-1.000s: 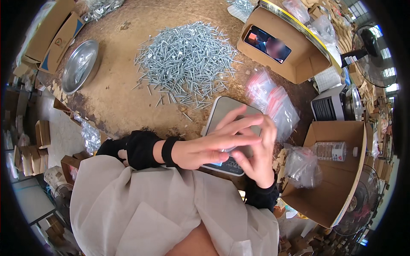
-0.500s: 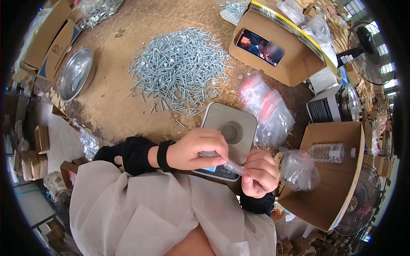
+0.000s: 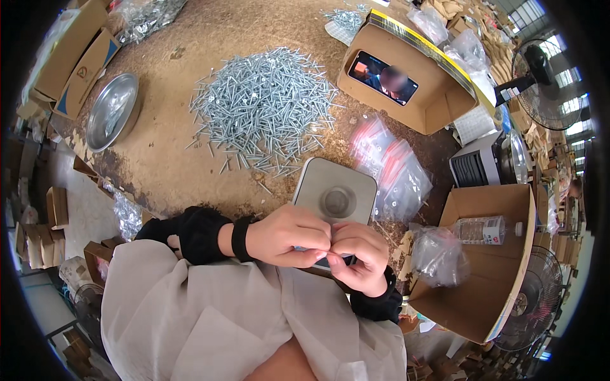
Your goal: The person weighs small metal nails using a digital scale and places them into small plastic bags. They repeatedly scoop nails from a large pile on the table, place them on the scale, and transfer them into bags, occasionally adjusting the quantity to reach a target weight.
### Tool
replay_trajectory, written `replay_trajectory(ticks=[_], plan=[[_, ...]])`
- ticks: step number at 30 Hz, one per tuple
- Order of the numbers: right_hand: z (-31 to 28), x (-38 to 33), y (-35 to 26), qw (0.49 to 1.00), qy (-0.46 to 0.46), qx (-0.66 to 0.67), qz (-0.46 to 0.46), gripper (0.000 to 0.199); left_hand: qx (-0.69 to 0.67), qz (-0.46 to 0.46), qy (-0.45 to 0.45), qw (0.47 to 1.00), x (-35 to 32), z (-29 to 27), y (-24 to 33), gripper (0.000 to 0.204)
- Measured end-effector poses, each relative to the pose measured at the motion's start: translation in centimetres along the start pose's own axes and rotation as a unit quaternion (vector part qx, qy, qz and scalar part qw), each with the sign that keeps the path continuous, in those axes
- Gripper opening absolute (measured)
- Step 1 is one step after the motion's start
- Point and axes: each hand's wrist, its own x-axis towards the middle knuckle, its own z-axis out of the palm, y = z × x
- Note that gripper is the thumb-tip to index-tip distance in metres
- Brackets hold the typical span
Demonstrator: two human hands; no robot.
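My left hand [image 3: 289, 238] and my right hand [image 3: 360, 253] meet over the near end of a digital scale [image 3: 337, 181]. Both pinch a small clear zip bag [image 3: 330, 253]; just a sliver with a reddish edge shows between the fingertips, the rest being hidden. The scale's round dish mark is bare, while its display is mostly covered by my fingers. Beyond the scale lies a big heap of silver screws [image 3: 264, 105]. To the right of the scale, red-topped zip bags [image 3: 397, 171] are fanned out flat on the worn table.
At far right a carton [image 3: 410, 76] holds a phone. Nearer, an open carton [image 3: 483, 279] contains a plastic bottle [image 3: 480, 230] and crumpled clear bags [image 3: 438, 254]. A metal bowl [image 3: 113, 114] stands at left beside cardboard boxes [image 3: 82, 70]. Fans [image 3: 540, 70] stand at the right edge.
My right hand has moved left to meet my left hand, so the bag stretched between them is now mostly hidden. The left hand has barely moved.
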Motion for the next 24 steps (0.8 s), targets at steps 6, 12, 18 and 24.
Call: replay_trajectory(ticks=[6,12,18,24], plan=[[0.0,0.1,-0.8,0.999,-0.015,-0.011,-0.037,0.013,0.027,0.045,0.059,0.997,-0.5,0.4,0.4,0.004],[-0.4,-0.5,-0.6,0.999,0.032,-0.018,-0.026,0.010,-0.047,0.004,0.135,0.990,-0.2,-1.2,0.7,0.004],[-0.5,-0.5,-0.5,0.998,0.042,-0.021,-0.038,0.010,-0.058,-0.005,0.176,0.983,-0.3,-1.9,1.0,0.017],[-0.7,-1.4,-0.1,0.995,0.100,0.029,-0.009,0.009,0.005,-0.124,0.502,0.856,-4.8,-11.4,0.6,0.017]])
